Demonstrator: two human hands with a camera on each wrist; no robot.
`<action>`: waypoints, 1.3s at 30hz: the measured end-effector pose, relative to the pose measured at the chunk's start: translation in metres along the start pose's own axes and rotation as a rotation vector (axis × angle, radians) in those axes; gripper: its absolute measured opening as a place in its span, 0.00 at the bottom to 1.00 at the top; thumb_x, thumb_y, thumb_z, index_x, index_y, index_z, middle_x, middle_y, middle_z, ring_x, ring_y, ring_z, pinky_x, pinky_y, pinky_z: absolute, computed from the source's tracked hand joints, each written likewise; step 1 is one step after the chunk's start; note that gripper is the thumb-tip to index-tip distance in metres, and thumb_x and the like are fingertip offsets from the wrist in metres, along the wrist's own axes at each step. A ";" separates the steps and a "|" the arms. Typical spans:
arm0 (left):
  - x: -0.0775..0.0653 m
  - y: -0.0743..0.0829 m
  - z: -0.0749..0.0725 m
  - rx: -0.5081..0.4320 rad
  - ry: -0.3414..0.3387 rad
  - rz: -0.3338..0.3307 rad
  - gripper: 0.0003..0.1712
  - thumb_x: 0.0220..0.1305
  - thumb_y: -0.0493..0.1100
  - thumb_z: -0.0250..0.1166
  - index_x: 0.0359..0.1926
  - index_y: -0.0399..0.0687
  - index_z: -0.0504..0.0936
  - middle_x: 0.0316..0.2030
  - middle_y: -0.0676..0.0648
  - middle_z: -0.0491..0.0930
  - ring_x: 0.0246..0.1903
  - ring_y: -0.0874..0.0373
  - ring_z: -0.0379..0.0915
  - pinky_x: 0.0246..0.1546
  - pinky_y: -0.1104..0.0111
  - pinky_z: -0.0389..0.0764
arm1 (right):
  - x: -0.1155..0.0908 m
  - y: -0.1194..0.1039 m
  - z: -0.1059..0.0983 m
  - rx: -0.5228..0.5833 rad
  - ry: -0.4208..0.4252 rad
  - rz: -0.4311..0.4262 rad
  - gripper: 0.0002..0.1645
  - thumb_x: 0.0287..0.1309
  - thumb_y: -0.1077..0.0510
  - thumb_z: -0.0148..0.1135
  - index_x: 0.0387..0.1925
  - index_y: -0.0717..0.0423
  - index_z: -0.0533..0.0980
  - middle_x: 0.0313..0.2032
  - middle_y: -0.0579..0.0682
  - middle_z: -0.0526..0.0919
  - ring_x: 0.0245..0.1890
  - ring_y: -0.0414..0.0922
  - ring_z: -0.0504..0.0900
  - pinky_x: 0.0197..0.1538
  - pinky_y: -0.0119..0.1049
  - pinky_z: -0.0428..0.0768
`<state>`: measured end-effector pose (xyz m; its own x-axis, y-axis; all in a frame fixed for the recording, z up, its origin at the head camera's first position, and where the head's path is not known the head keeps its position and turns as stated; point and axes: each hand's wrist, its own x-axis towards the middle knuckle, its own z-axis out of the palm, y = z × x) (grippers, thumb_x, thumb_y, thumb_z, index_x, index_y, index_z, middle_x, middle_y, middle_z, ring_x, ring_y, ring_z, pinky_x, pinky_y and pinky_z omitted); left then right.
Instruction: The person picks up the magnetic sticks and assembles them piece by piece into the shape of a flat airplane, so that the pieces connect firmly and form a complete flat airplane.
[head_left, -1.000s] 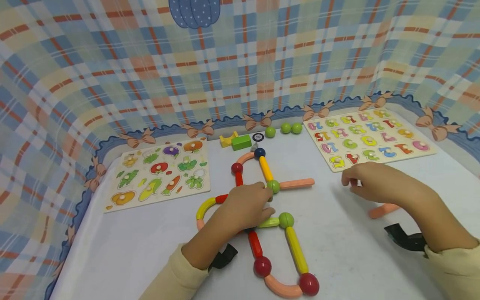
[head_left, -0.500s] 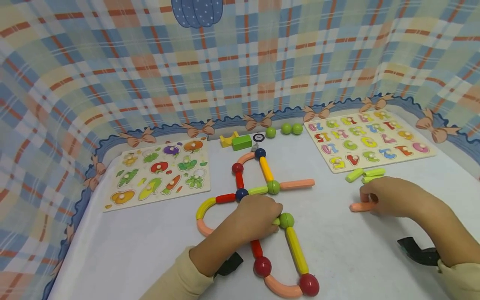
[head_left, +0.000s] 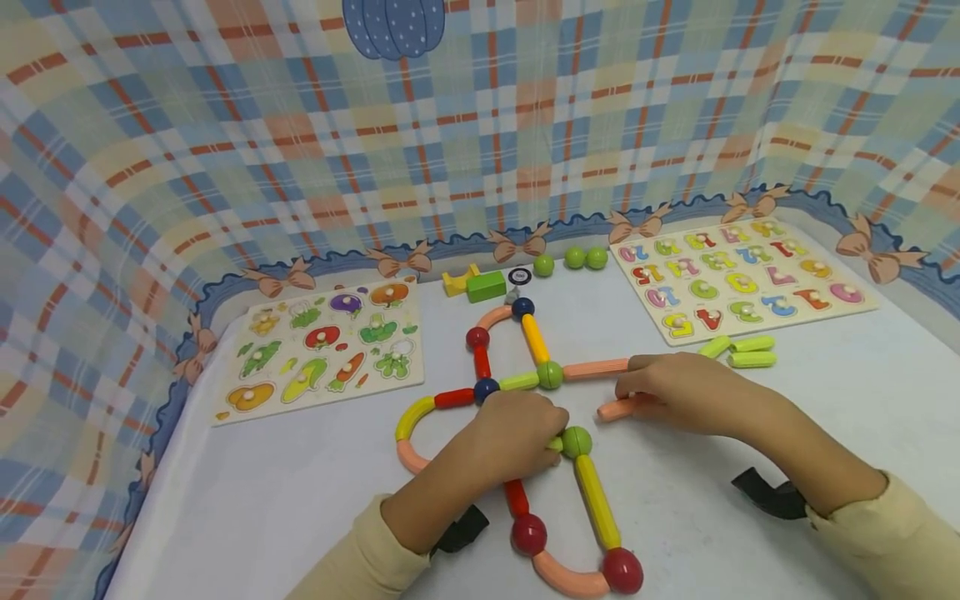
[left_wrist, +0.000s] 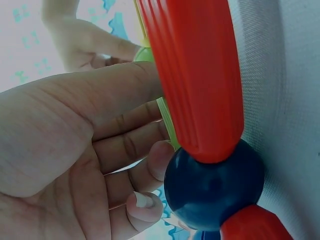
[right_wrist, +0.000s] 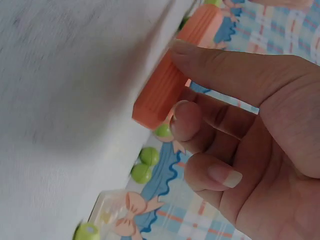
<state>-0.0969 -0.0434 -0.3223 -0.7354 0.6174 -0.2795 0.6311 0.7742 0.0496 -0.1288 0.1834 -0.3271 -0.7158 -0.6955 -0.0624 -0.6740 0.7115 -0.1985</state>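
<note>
A stick-and-ball figure of coloured rods lies on the white table. My left hand [head_left: 517,429] rests over its middle and pinches a light green rod [head_left: 554,444] beside a green ball [head_left: 577,442]. In the left wrist view a red rod [left_wrist: 195,75] and a dark blue ball [left_wrist: 215,185] stand in front of those fingers. My right hand [head_left: 686,392] holds a loose salmon rod [right_wrist: 170,75] between thumb and fingers, its free end a little right of that green ball and apart from it. Another salmon rod [head_left: 592,369], joined to the upper green ball [head_left: 550,375], runs just behind the right hand.
Several light green rods [head_left: 752,359] lie right of the right hand. A number puzzle board [head_left: 660,333] is at the back right, a vegetable one [head_left: 285,400] at the left. Green balls [head_left: 543,266] and a green block [head_left: 486,287] line the back by the plaid curtain [head_left: 450,150].
My right hand has picked up the loose salmon rod from the right and carried it left towards the figure. My left hand has shifted slightly down and right onto the light green rod.
</note>
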 end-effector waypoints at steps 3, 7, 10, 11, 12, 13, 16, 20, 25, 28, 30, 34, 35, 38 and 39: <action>0.000 0.000 0.001 -0.007 -0.003 0.001 0.19 0.51 0.55 0.67 0.42 0.54 0.79 0.22 0.57 0.70 0.24 0.63 0.65 0.21 0.73 0.66 | 0.006 -0.005 0.004 0.006 0.006 -0.039 0.14 0.45 0.58 0.69 0.37 0.41 0.80 0.31 0.36 0.74 0.29 0.36 0.72 0.33 0.33 0.74; 0.000 -0.001 0.001 -0.006 -0.009 -0.002 0.19 0.50 0.56 0.67 0.42 0.55 0.79 0.21 0.57 0.70 0.24 0.63 0.65 0.21 0.74 0.66 | 0.010 -0.013 0.009 -0.015 0.022 -0.083 0.12 0.47 0.57 0.68 0.37 0.42 0.80 0.30 0.36 0.73 0.27 0.35 0.70 0.32 0.31 0.74; 0.001 -0.001 0.002 -0.009 -0.009 0.001 0.20 0.49 0.56 0.67 0.42 0.55 0.79 0.21 0.57 0.69 0.24 0.63 0.65 0.22 0.74 0.66 | 0.011 -0.016 0.010 -0.074 0.050 -0.075 0.13 0.46 0.57 0.68 0.36 0.41 0.79 0.31 0.38 0.73 0.27 0.36 0.71 0.32 0.32 0.75; 0.001 -0.001 0.002 -0.010 -0.007 0.002 0.20 0.49 0.56 0.67 0.42 0.55 0.79 0.21 0.57 0.69 0.24 0.63 0.65 0.22 0.74 0.66 | 0.011 -0.017 0.010 -0.098 0.061 -0.064 0.14 0.46 0.58 0.69 0.36 0.40 0.79 0.32 0.39 0.74 0.28 0.37 0.72 0.33 0.33 0.76; 0.001 -0.001 0.002 -0.011 -0.006 0.003 0.19 0.49 0.56 0.67 0.42 0.55 0.79 0.21 0.57 0.70 0.24 0.63 0.65 0.22 0.74 0.66 | 0.010 -0.017 0.011 -0.116 0.065 -0.051 0.15 0.45 0.59 0.69 0.36 0.40 0.79 0.33 0.40 0.74 0.29 0.38 0.73 0.33 0.34 0.76; 0.001 -0.001 0.002 -0.012 -0.005 0.005 0.19 0.49 0.56 0.67 0.42 0.55 0.79 0.21 0.57 0.70 0.24 0.63 0.65 0.22 0.74 0.66 | 0.009 -0.018 0.011 -0.138 0.064 -0.042 0.16 0.44 0.60 0.69 0.35 0.40 0.78 0.34 0.42 0.75 0.29 0.39 0.74 0.33 0.35 0.77; 0.000 -0.001 0.002 -0.012 -0.007 0.006 0.19 0.50 0.56 0.67 0.41 0.55 0.79 0.21 0.57 0.70 0.24 0.63 0.65 0.22 0.74 0.66 | 0.006 -0.019 0.013 -0.194 0.040 -0.044 0.19 0.42 0.63 0.70 0.37 0.41 0.77 0.34 0.44 0.75 0.27 0.40 0.74 0.31 0.36 0.77; 0.000 -0.001 0.002 -0.011 -0.007 0.009 0.18 0.50 0.55 0.67 0.41 0.55 0.79 0.21 0.57 0.69 0.24 0.63 0.65 0.22 0.74 0.66 | 0.003 -0.022 0.017 -0.214 0.030 -0.092 0.18 0.42 0.62 0.70 0.37 0.43 0.77 0.30 0.43 0.72 0.25 0.38 0.71 0.28 0.33 0.76; -0.001 -0.002 0.001 -0.016 -0.005 0.008 0.18 0.50 0.55 0.67 0.40 0.55 0.79 0.20 0.57 0.70 0.23 0.63 0.65 0.21 0.73 0.66 | 0.002 -0.020 0.016 -0.145 0.066 -0.125 0.17 0.43 0.61 0.70 0.38 0.43 0.79 0.32 0.40 0.73 0.28 0.37 0.72 0.33 0.34 0.77; -0.001 -0.002 0.001 -0.034 -0.009 0.006 0.17 0.51 0.55 0.67 0.40 0.54 0.79 0.19 0.57 0.70 0.22 0.63 0.65 0.21 0.74 0.66 | 0.001 -0.013 0.010 -0.007 0.070 -0.140 0.18 0.45 0.62 0.68 0.40 0.42 0.79 0.36 0.38 0.75 0.32 0.36 0.74 0.36 0.33 0.77; -0.001 -0.002 0.001 -0.047 -0.003 0.008 0.16 0.52 0.55 0.66 0.39 0.54 0.80 0.19 0.57 0.70 0.22 0.63 0.66 0.20 0.74 0.66 | -0.001 -0.004 0.003 0.075 0.108 -0.131 0.19 0.46 0.62 0.67 0.41 0.42 0.78 0.38 0.37 0.76 0.32 0.34 0.73 0.35 0.31 0.76; -0.002 -0.001 0.000 -0.071 0.016 0.006 0.15 0.53 0.54 0.65 0.39 0.54 0.80 0.18 0.57 0.71 0.21 0.63 0.66 0.19 0.74 0.66 | -0.008 0.023 -0.012 0.113 0.273 -0.098 0.19 0.46 0.65 0.67 0.41 0.44 0.78 0.38 0.38 0.77 0.30 0.34 0.72 0.30 0.30 0.74; -0.003 -0.001 0.000 -0.077 0.020 0.005 0.14 0.54 0.54 0.64 0.40 0.54 0.81 0.20 0.57 0.72 0.21 0.64 0.66 0.19 0.74 0.66 | -0.011 0.030 -0.015 0.104 0.309 -0.086 0.19 0.45 0.66 0.67 0.40 0.45 0.78 0.38 0.38 0.78 0.30 0.33 0.72 0.30 0.30 0.74; -0.003 -0.002 -0.004 -0.097 0.033 0.000 0.15 0.56 0.55 0.63 0.42 0.55 0.81 0.22 0.58 0.73 0.21 0.64 0.66 0.19 0.74 0.67 | -0.017 0.045 -0.020 0.106 0.346 -0.048 0.18 0.46 0.68 0.65 0.39 0.47 0.78 0.35 0.38 0.78 0.31 0.34 0.73 0.30 0.31 0.74; -0.003 -0.003 -0.005 -0.105 0.044 -0.001 0.15 0.56 0.55 0.62 0.42 0.56 0.81 0.22 0.58 0.73 0.21 0.64 0.66 0.19 0.74 0.67 | -0.018 0.048 -0.020 0.113 0.322 -0.027 0.17 0.46 0.67 0.65 0.39 0.47 0.78 0.34 0.37 0.77 0.29 0.34 0.72 0.29 0.30 0.74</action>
<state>-0.0977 -0.0463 -0.3169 -0.7473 0.6206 -0.2373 0.6030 0.7835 0.1500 -0.1519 0.2319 -0.3159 -0.7313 -0.6335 0.2528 -0.6817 0.6655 -0.3040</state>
